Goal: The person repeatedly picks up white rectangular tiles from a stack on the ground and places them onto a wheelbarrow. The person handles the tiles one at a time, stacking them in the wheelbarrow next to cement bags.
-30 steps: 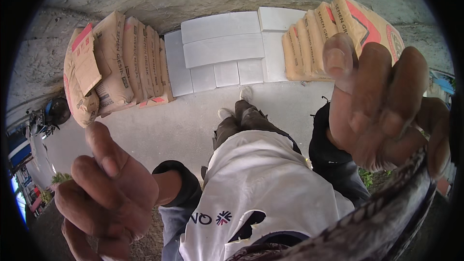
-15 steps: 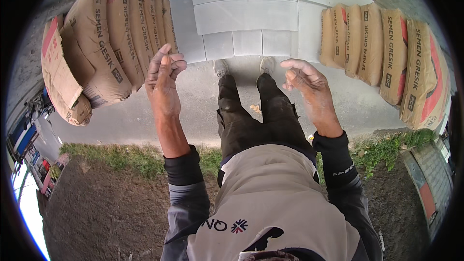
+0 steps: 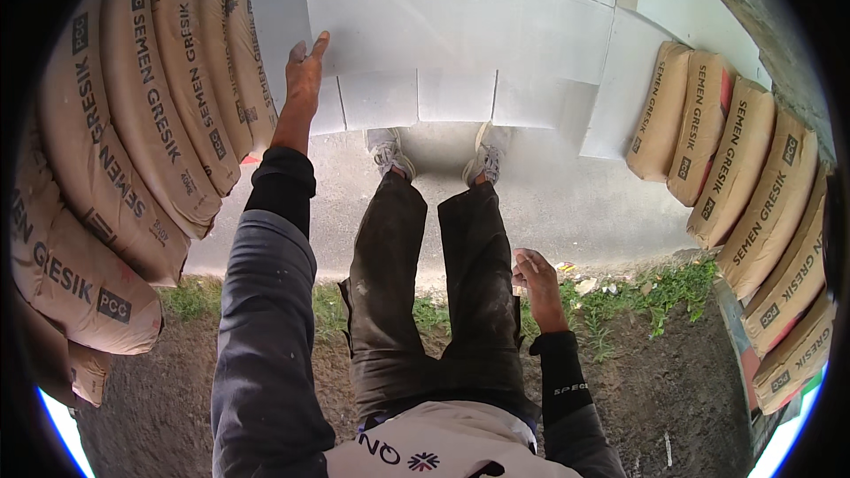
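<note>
My left hand (image 3: 305, 77) reaches forward over the left part of a stack of pale grey-white blocks (image 3: 460, 31). Its thumb and fingers are apart and nothing is in them; whether the fingertips touch a block I cannot tell. My right hand (image 3: 538, 283) hangs low beside my right leg, fingers loosely bent, with nothing visible in it. The blocks are large, smooth and rectangular, with smaller end faces showing in a row toward my shoes.
Brown paper cement bags (image 3: 164, 97) are piled at the left, and more cement bags (image 3: 739, 168) at the right. Both my shoes (image 3: 390, 152) stand on concrete pavement (image 3: 301, 204) close to the blocks. Behind lie a grass strip (image 3: 620, 305) and bare soil (image 3: 682, 381).
My left hand has moved forward toward the blocks. My right hand has dropped back beside my leg from its raised position. The view has shifted, and the blocks appear larger.
</note>
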Demonstrator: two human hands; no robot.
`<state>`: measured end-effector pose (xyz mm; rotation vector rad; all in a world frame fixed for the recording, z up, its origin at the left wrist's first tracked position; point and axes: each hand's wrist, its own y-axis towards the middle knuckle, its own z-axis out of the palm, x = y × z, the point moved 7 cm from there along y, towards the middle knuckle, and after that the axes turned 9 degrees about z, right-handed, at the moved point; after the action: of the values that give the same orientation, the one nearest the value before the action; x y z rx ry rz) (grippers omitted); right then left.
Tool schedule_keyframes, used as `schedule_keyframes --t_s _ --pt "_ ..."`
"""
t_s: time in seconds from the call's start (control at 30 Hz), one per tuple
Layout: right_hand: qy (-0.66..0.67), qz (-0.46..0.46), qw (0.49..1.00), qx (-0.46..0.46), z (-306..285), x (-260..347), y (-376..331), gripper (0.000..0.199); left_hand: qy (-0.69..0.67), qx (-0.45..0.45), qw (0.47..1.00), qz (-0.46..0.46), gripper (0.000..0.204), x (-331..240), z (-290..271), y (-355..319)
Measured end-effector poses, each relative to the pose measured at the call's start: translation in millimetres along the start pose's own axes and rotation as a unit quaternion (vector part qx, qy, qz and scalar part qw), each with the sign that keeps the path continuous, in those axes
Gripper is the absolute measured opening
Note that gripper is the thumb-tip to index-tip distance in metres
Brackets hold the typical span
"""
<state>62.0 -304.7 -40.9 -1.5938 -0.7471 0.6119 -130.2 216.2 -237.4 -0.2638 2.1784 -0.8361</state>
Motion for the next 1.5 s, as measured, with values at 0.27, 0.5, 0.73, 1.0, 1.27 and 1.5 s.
schedule_keyframes --t_s 0.27,0.5,0.73,1.0,1.27,1.5 --pt "0.028 -0.012 0.999 0.042 52 48 118 0.035 0.015 -0.056 0.998 -0.006 0.108 30 38 3" --pt "0.084 -0.078 0.99 0.082 130 129 201 0.078 -0.142 -0.052 0.987 -0.043 0.109 112 52 -42" --pt "0.214 -0.058 0.971 0.09 176 177 241 0.106 -0.306 0.089 0.945 -0.07 0.102 128 51 4" --pt "0.328 -0.047 0.938 0.098 169 154 186 0.105 -0.303 0.029 0.947 -0.104 0.091 112 18 -124" --pt "0.423 -0.043 0.871 0.247 146 118 30 0.083 -0.137 0.055 0.989 -0.031 0.105 -67 -26 -320" --pt "0.482 -0.063 0.813 0.32 81 192 -81 0.06 0.0 0.05 0.986 0.158 0.104 -244 5 -383"
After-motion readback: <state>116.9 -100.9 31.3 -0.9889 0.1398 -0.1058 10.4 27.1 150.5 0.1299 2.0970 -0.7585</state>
